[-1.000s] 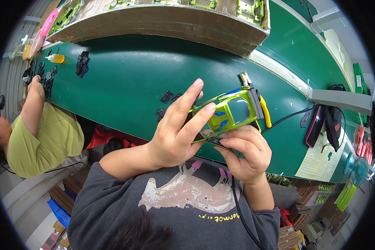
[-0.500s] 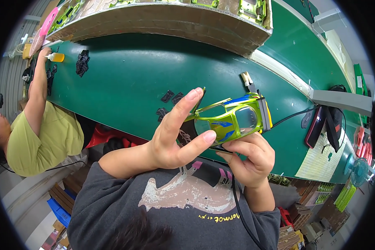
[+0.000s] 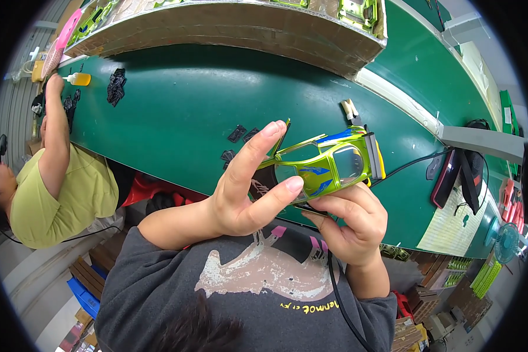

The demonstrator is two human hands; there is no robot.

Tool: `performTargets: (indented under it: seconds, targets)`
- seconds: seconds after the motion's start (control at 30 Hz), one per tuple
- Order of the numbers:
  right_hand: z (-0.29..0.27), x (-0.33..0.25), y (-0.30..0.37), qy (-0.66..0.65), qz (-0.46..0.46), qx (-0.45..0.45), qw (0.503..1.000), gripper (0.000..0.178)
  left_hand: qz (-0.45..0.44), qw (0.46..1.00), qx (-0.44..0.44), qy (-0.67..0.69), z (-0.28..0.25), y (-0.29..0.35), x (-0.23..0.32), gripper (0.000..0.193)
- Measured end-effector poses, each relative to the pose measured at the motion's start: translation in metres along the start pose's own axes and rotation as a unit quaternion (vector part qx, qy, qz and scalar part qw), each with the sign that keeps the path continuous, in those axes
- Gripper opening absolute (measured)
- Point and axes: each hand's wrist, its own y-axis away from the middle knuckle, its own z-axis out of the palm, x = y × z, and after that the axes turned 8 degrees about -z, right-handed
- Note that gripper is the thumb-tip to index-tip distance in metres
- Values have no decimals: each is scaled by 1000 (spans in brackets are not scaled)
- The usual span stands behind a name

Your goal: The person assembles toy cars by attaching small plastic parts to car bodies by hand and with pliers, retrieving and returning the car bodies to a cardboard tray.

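Note:
A shiny lime-green toy car (image 3: 318, 167) with blue flashes, clear windows and a dark bonnet is held between my hands above the table's near edge. My left hand (image 3: 232, 202) wraps its front end, index finger stretched along the far side and thumb near the windscreen; its other fingers are hidden. At the rear near corner, my right hand (image 3: 358, 220) grips the car with bent fingers, the fingertips partly under it. Beyond my left index finger lie small black parts (image 3: 236, 134). Just past the car is a cream two-pronged piece (image 3: 350, 110) with a dark base.
A long cardboard box (image 3: 229, 32) of green car shells stands along the far side of the green table (image 3: 176, 105). At left, a co-worker (image 3: 70, 188) reaches near a yellow bottle (image 3: 79, 79) and a black heap (image 3: 116, 88). A phone (image 3: 442, 179) and paper lie right.
The toy car has tilted and shifted slightly to the right in my hands. My left hand has barely moved. At left, the co-worker's arm has shifted a little.

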Motion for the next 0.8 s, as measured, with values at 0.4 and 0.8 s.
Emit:
performTargets:
  seconds: [0.4, 0.8]
  targets:
    - [-2, 0, 5, 61, -29, 7, 998, 31, 78, 988, -30, -127, 1, -11, 8, 28]
    - [-1, -1, 8, 5, -1, 46, 999, 30, 127, 977, 14, -171, 6, -9, 7, 18]
